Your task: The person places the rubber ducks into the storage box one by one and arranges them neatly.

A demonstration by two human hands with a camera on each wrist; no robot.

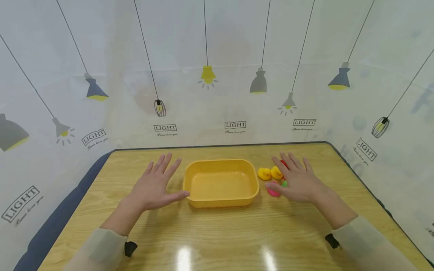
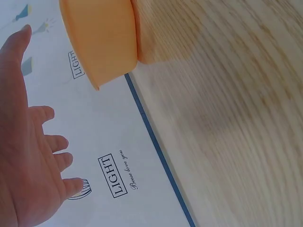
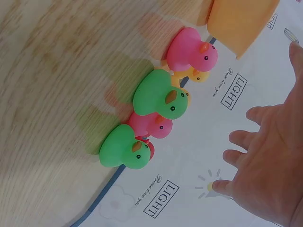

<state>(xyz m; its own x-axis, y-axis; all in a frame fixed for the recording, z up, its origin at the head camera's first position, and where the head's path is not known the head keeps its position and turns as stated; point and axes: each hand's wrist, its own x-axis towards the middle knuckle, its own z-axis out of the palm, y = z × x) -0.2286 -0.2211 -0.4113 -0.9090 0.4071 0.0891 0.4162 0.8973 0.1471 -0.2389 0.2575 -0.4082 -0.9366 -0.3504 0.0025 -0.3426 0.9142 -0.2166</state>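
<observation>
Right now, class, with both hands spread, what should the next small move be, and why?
Probably lower the right hand toward the pink duck partly hidden behind it in the head view. That hand is spread and holds nothing, the ducks seem within its reach, and the yellow tub beside them is empty.

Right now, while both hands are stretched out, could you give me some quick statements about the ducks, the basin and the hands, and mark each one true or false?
1. The plastic basin stands on the wooden table. True.
2. Two green toy ducks show in the right wrist view. True.
3. The left hand grips one of the green toy ducks. False: it holds nothing.
4. In the head view, the yellow toy ducks sit left of the plastic basin. False: they sit to its right.
5. The right hand holds nothing. True.
</observation>
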